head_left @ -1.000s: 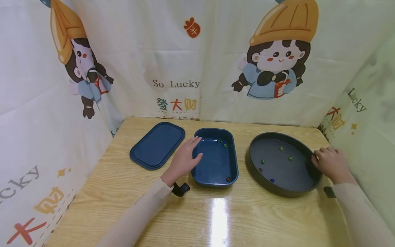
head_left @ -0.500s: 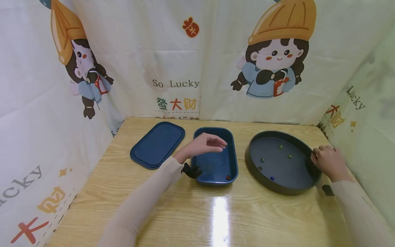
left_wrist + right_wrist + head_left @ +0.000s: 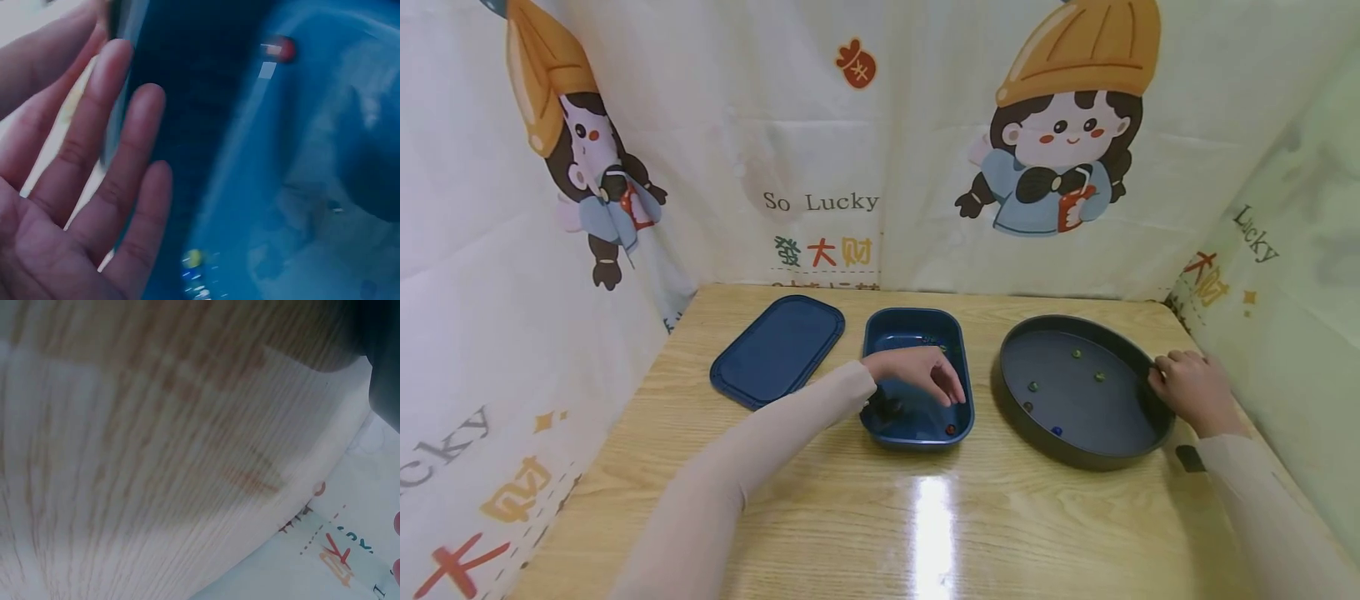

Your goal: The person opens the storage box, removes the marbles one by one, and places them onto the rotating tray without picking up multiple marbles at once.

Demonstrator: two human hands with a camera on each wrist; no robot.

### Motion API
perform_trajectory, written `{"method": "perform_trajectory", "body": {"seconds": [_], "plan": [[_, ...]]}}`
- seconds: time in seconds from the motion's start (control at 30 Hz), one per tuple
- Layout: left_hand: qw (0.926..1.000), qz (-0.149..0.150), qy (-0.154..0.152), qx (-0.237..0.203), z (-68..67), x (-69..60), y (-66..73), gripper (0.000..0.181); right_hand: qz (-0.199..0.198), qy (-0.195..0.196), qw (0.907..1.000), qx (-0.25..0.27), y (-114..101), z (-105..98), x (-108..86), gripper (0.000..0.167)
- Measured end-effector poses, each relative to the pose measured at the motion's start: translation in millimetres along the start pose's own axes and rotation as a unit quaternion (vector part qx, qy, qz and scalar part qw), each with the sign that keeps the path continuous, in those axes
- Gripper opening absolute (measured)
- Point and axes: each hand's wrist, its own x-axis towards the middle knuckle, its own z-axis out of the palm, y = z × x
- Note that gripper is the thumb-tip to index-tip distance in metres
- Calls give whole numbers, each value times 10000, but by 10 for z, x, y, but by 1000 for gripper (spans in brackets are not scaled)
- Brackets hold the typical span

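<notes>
My left hand [image 3: 921, 372] hovers inside the outline of a deep blue rectangular container [image 3: 916, 437], fingers loosely bent downward and holding nothing. Just below its fingertips, a red marble [image 3: 951, 430] lies in the container's near right corner. The left wrist view has the spread fingers [image 3: 144, 119] apart from that marble, with a yellow marble [image 3: 195, 257] and others beside it at the far end. At the right, my right hand [image 3: 1195, 392] grips the rim of a round dark grey pan [image 3: 1120, 421]. Several marbles, among them a blue marble [image 3: 1057, 431], are scattered in the pan.
A flat blue lid [image 3: 778, 350] lies left of the container. Everything stands on a wooden table [image 3: 820, 517], with printed cloth [image 3: 820, 125] hanging behind it and on both sides. The right wrist view shows mostly tabletop.
My left hand has moved from the container's left edge rightward over it, then down toward the near right corner, its fingers turning downward. My right hand keeps its hold on the pan.
</notes>
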Motion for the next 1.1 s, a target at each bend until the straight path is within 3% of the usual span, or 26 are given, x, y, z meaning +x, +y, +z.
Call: {"method": "perform_trajectory", "body": {"seconds": [0.2, 0.43, 0.7, 0.9, 1.1], "plan": [[9976, -62, -478, 501, 84, 135, -108, 22, -42, 31, 10000, 19, 11, 8, -1, 12], [9929, -13, -539, 1060, 139, 217, -233, 23, -48, 35, 10000, 1, -9, -4, 4, 10], [9884, 52, -580, 1404, 198, 255, -312, 22, -52, 37, 10000, 39, -21, -19, 6, 11], [9805, 225, -747, 1804, 242, 300, -367, 18, -29, 85, 10000, 43, -14, 0, 0, 11], [9794, 118, -730, 1879, 263, 311, -364, 16, -44, 112, 9999, 37, -5, 20, -10, 10]]}}
